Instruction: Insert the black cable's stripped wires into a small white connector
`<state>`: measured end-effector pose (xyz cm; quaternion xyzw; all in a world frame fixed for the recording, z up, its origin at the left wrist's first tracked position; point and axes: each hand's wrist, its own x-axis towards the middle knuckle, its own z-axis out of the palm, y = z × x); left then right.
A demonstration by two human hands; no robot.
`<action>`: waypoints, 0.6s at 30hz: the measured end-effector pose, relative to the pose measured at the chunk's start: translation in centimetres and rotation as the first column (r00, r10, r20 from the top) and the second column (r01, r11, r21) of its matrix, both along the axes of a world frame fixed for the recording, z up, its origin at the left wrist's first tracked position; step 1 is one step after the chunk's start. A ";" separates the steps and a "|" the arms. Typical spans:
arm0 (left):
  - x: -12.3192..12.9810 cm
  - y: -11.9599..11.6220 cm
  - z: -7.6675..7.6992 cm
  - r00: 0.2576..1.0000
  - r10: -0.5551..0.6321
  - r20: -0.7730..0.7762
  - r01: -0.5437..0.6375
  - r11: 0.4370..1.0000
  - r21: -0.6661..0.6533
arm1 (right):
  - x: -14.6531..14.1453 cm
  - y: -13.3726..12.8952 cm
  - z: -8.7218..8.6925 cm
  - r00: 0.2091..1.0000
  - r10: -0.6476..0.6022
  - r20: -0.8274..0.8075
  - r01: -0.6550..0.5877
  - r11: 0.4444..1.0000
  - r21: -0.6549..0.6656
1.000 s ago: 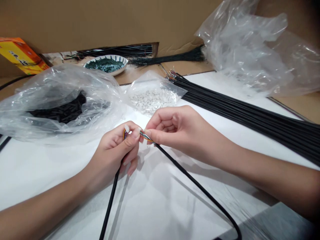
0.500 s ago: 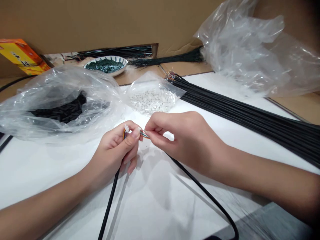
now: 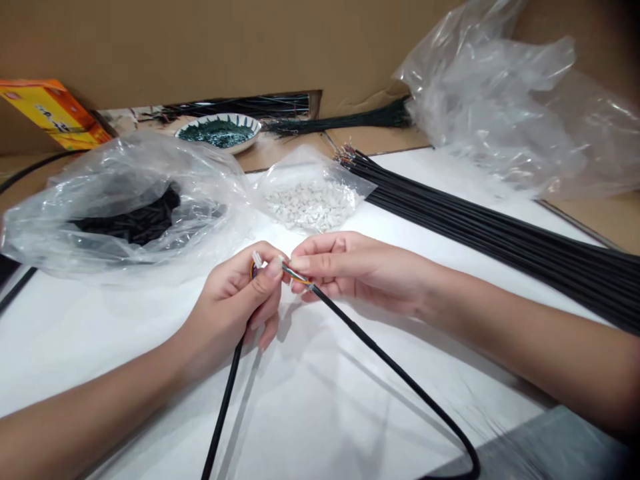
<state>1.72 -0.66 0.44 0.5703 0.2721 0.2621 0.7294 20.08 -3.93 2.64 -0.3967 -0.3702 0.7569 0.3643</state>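
Observation:
A black cable (image 3: 373, 343) ends in several thin coloured wires (image 3: 296, 275) between my hands. My left hand (image 3: 246, 288) is closed, thumb against fingers, on a small white connector (image 3: 281, 262) where those wires meet it. Another white connector (image 3: 257, 259) with coloured wires pokes up behind the left thumb, and a black cable length (image 3: 226, 407) hangs below that hand. With thumb and fingers together, my right hand (image 3: 345, 267) pinches the thin wires just right of the left fingertips. Exactly which wire it grips is hidden.
Behind my hands lie a plastic bag of white connectors (image 3: 313, 205) and a larger bag of short black pieces (image 3: 133, 223). A bundle of black cables (image 3: 480, 230) stretches along the right. Farther back are a bowl (image 3: 253, 125), an orange-yellow box (image 3: 55, 117) and crumpled clear plastic (image 3: 505, 100).
My right hand has turned over, exposing its thumb, the wires and the stripped cable end. My left hand keeps its hold. The whole view has shifted slightly.

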 end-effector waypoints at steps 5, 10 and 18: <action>-0.1 0.0 -0.1 1.000 -0.002 0.016 0.002 1.000 -0.010 | 0.4 0.2 -0.6 0.977 0.083 -0.195 -0.106 0.988 -0.109; -0.1 0.2 -0.2 1.000 -0.007 -0.019 0.007 1.000 -0.014 | 0.5 0.5 -0.9 0.968 0.106 -0.225 -0.141 0.980 -0.142; 0.0 0.1 -0.2 0.999 0.015 -0.041 -0.016 1.000 -0.007 | -0.1 -0.6 0.5 0.908 -0.228 0.352 0.043 0.886 0.462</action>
